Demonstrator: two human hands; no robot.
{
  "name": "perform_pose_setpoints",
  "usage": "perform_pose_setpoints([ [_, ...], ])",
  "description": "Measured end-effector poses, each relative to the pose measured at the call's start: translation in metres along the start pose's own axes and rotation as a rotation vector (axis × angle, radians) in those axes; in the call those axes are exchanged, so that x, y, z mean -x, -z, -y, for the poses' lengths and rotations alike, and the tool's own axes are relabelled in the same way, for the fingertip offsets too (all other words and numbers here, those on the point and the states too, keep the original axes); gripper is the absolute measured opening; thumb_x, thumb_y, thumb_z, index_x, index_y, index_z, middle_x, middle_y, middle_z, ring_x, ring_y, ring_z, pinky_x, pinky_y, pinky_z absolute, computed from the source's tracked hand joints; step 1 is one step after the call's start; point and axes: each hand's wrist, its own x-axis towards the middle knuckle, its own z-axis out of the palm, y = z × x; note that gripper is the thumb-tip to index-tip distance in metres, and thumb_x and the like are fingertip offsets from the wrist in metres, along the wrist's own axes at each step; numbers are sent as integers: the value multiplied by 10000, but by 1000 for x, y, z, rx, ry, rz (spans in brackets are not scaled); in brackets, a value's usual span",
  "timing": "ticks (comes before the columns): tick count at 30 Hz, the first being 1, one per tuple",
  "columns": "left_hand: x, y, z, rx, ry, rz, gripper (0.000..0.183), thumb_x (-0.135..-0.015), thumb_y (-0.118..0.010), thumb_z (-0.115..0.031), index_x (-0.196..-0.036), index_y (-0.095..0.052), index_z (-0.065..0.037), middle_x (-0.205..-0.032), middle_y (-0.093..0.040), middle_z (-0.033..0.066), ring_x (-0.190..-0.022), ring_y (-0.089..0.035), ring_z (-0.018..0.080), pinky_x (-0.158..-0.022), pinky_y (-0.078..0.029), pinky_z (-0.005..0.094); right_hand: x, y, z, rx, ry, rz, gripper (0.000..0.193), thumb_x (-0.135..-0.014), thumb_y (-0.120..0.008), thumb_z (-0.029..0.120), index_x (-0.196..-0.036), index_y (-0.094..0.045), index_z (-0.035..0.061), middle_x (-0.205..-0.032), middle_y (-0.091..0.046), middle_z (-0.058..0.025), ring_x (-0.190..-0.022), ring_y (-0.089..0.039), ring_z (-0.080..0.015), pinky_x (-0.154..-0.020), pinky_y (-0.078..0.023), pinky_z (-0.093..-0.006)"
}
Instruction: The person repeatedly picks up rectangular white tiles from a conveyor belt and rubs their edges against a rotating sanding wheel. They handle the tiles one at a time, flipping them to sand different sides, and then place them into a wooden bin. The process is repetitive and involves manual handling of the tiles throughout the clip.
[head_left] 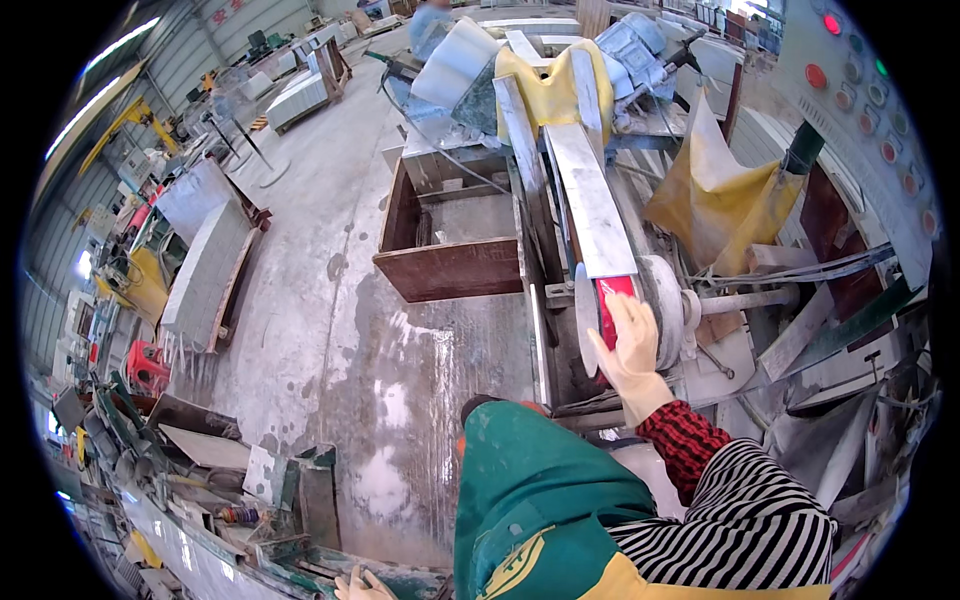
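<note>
My right hand (632,345), in a pale glove, is over the near end of a machine. Its fingers are stretched out with the thumb apart, close to or on a red belt (616,290); contact cannot be made out. A long white stone strip (595,210) lies along the machine, its near end just beyond my fingertips. Round discs stand on either side of the belt, a pale wheel (662,300) on the right. At the lower edge my left hand (362,585), also gloved, shows only in part. Its fingers are apart beside a worn green bench edge (410,578).
A yellow cover (560,85) hangs over the machine's far part. A brown open-topped box (450,270) stands left of it. A control panel (860,100) with buttons is at upper right. Stacked slabs (208,270) stand left; a person (430,28) is far off. The floor looks wet.
</note>
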Motion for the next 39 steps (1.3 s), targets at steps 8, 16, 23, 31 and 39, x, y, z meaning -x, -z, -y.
perform_pose_setpoints([
  [8,0,14,-11,87,35,19,298,-955,-661,-319,-1130,-797,-119,-1311,-667,234,-1199,-574,432,-1062,-462,507,-104,-39,-33,332,-355,231,793,-724,-859,466,-1314,-524,57,-1314,-503,-186,-1171,-527,-419,-988,-462,-506],
  [16,3,5,6,123,20,-45,321,-1010,-620,-326,-1190,-768,-104,-1384,-614,261,-1231,-559,425,-1144,-384,520,-114,-27,-13,282,-597,409,648,-735,-826,291,-1338,-613,187,-1389,-549,-151,-1223,-619,-417,-1020,-524,-492],
  [23,-21,-17,-13,1044,365,-83,448,-1080,-576,-210,-1428,-554,70,-1321,-658,173,-1158,-635,236,-1058,-480,350,-148,62,50,-1154,-821,254,639,-854,-727,145,-1467,-572,44,-1081,-704,-3,-758,-604,-4,-654,-441,-161],
  [31,-79,50,-184,1892,32,612,745,-1057,-584,-450,-1634,-289,-83,-1595,-463,182,-1411,-516,377,-1192,-405,453,-101,-2,164,-1209,-671,583,667,-748,-870,96,-1386,-675,93,-1288,-705,-35,-1187,-614,-155,-1081,-401,-295],
  [39,-75,74,-196,2141,636,118,475,-1002,-680,-295,-1380,-557,-35,-1280,-664,158,-1128,-668,348,-963,-563,532,28,-37,317,-785,501,938,595,-759,-873,205,-1325,-696,161,-1356,-650,-96,-1186,-633,-333,-1065,-505,-415],
])
